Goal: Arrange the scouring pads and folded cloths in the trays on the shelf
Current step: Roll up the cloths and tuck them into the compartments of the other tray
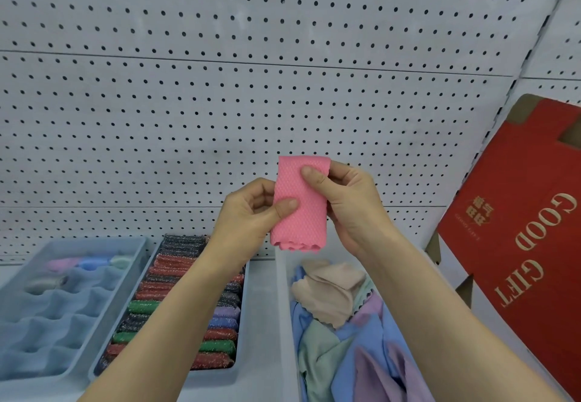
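A folded pink cloth [300, 203] is held upright in mid-air above the shelf. My left hand [248, 216] pinches its left edge with the thumb on the front. My right hand [345, 200] pinches its upper right edge. Below on the left, a grey-blue divided tray [135, 255] holds a few rolled cloths [88, 263] at its far end. Beside it, a second tray [243, 367] is packed with several glittery scouring pads [176, 276] in red, green, black and purple. A bin [284, 323] on the right holds loose cloths [333, 294] in beige, blue, green and lilac.
A white pegboard wall [251, 87] rises behind the shelf. A red "GOOD GIFT" cardboard box [518, 213] leans at the right, close to my right forearm.
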`<state>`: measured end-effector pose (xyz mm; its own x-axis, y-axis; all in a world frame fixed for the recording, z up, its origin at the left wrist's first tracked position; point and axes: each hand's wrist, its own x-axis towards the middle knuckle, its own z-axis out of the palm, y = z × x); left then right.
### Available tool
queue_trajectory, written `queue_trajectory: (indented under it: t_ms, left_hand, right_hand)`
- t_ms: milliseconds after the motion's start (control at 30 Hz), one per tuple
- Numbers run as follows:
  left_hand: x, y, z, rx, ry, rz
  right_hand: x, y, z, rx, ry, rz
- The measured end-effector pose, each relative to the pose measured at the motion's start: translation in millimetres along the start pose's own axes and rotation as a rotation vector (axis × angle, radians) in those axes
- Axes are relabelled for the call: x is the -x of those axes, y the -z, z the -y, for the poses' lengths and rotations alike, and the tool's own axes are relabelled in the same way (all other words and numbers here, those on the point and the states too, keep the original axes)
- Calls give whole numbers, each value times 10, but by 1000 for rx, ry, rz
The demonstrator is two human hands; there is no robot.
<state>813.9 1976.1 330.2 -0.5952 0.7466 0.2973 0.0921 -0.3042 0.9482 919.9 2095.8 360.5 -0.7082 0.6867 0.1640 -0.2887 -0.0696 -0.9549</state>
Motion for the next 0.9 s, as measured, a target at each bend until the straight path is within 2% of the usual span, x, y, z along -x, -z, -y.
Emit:
queue_trajectory:
  t_ms: [233, 333, 433, 567, 900]
  left_hand:
    - [54, -27, 5, 16, 8, 77]
    - [44, -8, 17, 7, -7, 68]
    - [48, 14, -8, -10, 9, 85]
    - [51, 42, -17, -59, 61, 118]
    - [105, 21, -26, -54, 85, 131]
  right_hand:
    - [9, -2, 6, -60, -2, -76]
    - [32, 13, 24, -57, -18, -27]
    - [49, 27, 51, -47, -122, 52]
    - [37, 42, 42, -53, -205, 69]
    - [-3, -64, 20, -133, -123, -88]
